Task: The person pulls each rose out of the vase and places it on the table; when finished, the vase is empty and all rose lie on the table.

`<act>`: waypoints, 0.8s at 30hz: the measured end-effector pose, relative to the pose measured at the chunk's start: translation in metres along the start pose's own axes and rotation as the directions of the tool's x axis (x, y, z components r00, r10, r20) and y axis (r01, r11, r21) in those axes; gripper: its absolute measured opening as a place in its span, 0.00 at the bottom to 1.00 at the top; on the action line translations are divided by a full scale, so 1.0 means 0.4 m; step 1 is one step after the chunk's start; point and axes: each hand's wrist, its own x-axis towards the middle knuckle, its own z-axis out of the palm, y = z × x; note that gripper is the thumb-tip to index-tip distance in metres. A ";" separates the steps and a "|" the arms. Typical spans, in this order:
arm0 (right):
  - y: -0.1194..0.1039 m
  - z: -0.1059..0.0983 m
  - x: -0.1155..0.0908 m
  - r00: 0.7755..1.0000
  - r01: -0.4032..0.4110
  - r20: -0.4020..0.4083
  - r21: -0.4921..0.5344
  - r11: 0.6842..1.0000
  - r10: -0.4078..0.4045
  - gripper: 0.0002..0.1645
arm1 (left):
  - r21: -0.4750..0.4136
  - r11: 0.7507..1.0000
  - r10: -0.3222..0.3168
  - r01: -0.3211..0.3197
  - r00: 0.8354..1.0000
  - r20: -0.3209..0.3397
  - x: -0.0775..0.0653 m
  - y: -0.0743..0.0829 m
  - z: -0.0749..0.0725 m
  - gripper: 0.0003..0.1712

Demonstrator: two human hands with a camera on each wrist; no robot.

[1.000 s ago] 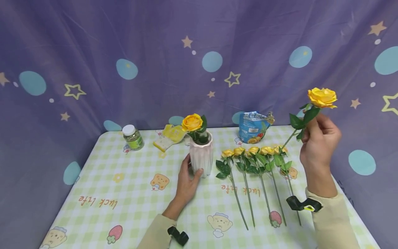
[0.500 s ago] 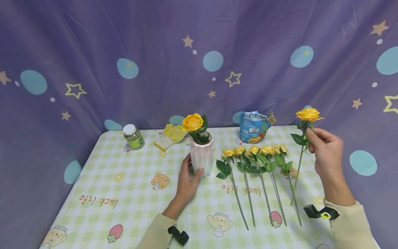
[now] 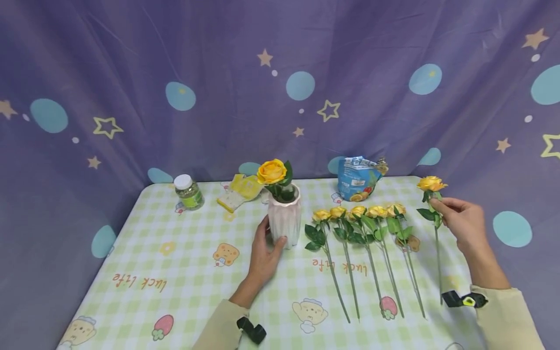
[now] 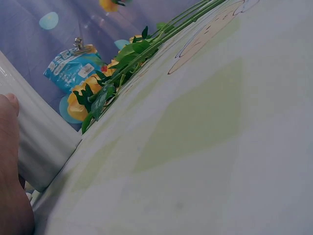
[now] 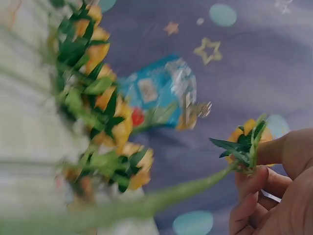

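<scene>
My left hand (image 3: 264,253) grips the base of a white ribbed vase (image 3: 284,221) that holds one yellow rose (image 3: 271,171); the vase wall (image 4: 36,147) fills the left edge of the left wrist view beside my thumb. My right hand (image 3: 460,219) pinches the upper stem of another yellow rose (image 3: 430,184) at the table's right side, its stem running down toward the cloth. In the right wrist view my fingers (image 5: 266,181) hold that rose (image 5: 249,139) just under the bloom. Several yellow roses (image 3: 358,212) lie in a row between the two hands.
A checked green tablecloth (image 3: 183,272) covers the table. A small jar with a white lid (image 3: 187,192), a yellow packet (image 3: 240,190) and a blue snack bag (image 3: 358,178) stand along the back. A purple curtain (image 3: 218,73) hangs behind.
My right hand has lowered the rose from high in the air down to the table's right side, beside the row. The left hand and vase have not moved.
</scene>
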 end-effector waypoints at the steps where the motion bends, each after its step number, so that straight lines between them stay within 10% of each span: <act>1: 0.013 0.000 0.004 1.000 -0.003 0.007 -0.038 0.999 0.003 0.09 | 0.002 1.000 -0.001 0.001 1.000 0.000 -0.001 -0.001 0.001 0.43; 9: 0.088 0.014 0.023 0.999 0.034 0.031 -0.280 0.960 -0.026 0.31 | -0.008 1.000 0.017 -0.017 1.000 -0.005 -0.002 0.000 0.003 0.42; 24: 0.167 0.019 0.056 0.990 0.090 0.136 -0.442 0.892 -0.033 0.25 | -0.006 1.000 -0.008 0.008 1.000 0.002 -0.002 0.005 0.000 0.42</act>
